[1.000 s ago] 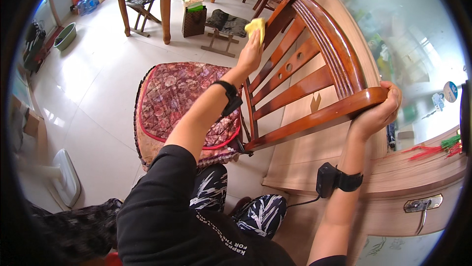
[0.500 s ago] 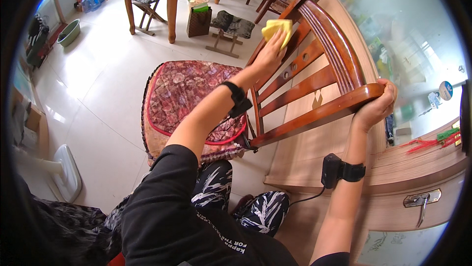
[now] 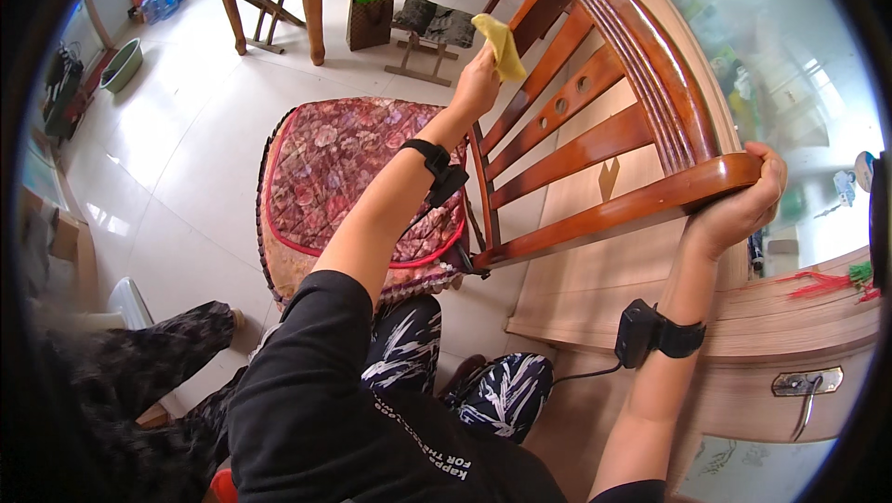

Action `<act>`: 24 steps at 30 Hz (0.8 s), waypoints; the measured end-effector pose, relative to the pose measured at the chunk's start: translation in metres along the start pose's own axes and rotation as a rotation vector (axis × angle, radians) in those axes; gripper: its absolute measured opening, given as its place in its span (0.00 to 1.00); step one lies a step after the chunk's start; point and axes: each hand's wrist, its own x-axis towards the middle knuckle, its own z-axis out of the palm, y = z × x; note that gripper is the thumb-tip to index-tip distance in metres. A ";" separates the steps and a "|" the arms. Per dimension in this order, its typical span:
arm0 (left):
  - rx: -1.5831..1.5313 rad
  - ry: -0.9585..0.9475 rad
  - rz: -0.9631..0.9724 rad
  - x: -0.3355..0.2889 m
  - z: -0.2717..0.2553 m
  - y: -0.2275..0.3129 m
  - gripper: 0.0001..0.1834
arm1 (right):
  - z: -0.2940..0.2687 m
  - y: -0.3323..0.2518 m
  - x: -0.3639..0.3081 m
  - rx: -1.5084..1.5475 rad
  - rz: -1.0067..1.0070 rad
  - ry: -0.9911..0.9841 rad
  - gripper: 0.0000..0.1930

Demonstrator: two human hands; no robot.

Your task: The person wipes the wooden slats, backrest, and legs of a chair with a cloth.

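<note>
Left hand (image 3: 477,85) pinches yellow cloth (image 3: 503,46) by far edge of wooden chair backrest (image 3: 604,143); right hand (image 3: 741,208) curls round its near top corner. I'd call wiping partway; finished versus remaining parts unclear.

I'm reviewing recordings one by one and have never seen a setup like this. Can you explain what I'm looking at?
There is no robot here: these are a person's own bare hands, filmed by a wide fisheye camera on their head, looking down. That lens bends straight edges near the rim. The left hand holds a yellow cloth by the far side of a wooden chair back; whether the cloth touches it is hard to tell. The right hand grips the near top corner. A floral cushion covers the seat, and both wrists wear black bands.
</note>
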 end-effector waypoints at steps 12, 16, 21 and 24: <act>0.415 -0.369 -0.607 -0.066 -0.013 -0.019 0.16 | -0.001 -0.010 0.000 0.052 -0.038 0.008 0.19; 0.112 -0.290 -0.473 -0.065 0.011 0.048 0.23 | -0.007 -0.008 0.001 0.018 -0.017 -0.011 0.18; -0.144 -0.195 -0.331 -0.036 -0.003 0.093 0.25 | -0.006 -0.009 -0.002 0.037 -0.004 -0.011 0.18; -0.130 -0.089 0.011 -0.006 0.005 0.126 0.26 | -0.007 -0.007 -0.003 0.027 -0.010 -0.008 0.18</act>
